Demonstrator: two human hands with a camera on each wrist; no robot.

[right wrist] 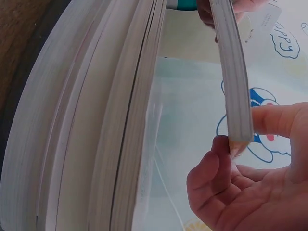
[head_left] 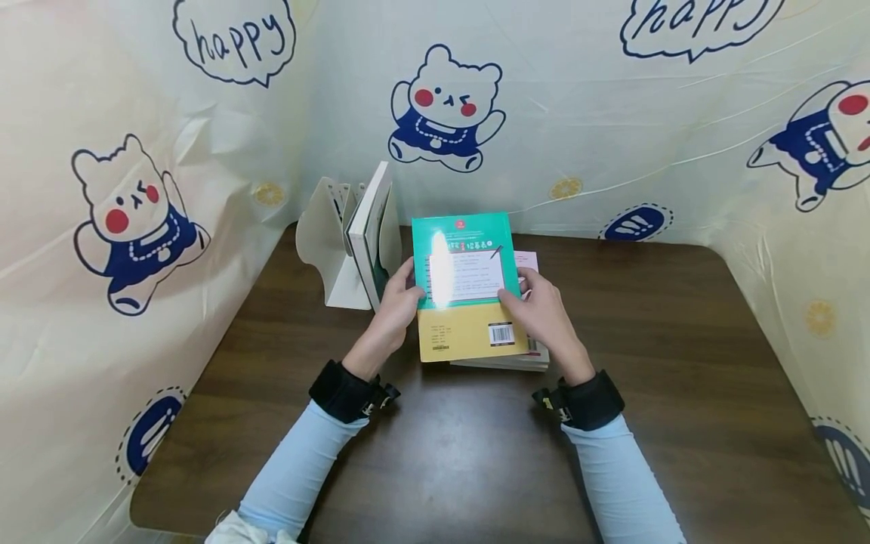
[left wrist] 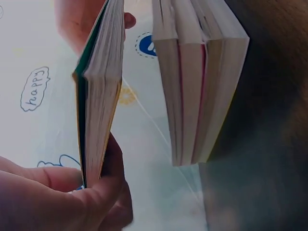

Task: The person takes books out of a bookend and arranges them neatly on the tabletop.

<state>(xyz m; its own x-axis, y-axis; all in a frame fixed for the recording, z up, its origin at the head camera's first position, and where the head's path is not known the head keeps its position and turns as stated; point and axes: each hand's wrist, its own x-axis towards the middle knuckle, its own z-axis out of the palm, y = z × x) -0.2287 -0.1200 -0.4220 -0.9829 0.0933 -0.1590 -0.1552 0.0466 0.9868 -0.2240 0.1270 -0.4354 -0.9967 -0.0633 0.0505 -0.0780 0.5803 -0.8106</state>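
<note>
A book with a green and yellow cover point(head_left: 469, 332) is held up by both hands, its barcode side facing the head camera. My left hand point(head_left: 394, 306) grips its left edge, thumb on the cover. On the opposite edge, my right hand point(head_left: 544, 313) pinches it between thumb and fingers. Below and behind it lies a stack of books point(head_left: 506, 364), mostly hidden in the head view. The left wrist view shows the held book's page edges point(left wrist: 103, 96) apart from the stacked books point(left wrist: 192, 96). A gap also separates the two in the right wrist view.
Left of the stack, a white book rack point(head_left: 340, 276) stands on the dark wooden table point(head_left: 652, 363), with upright books point(head_left: 372, 227) in its right part. A bear-printed curtain point(head_left: 578, 106) hangs behind the table and along both sides.
</note>
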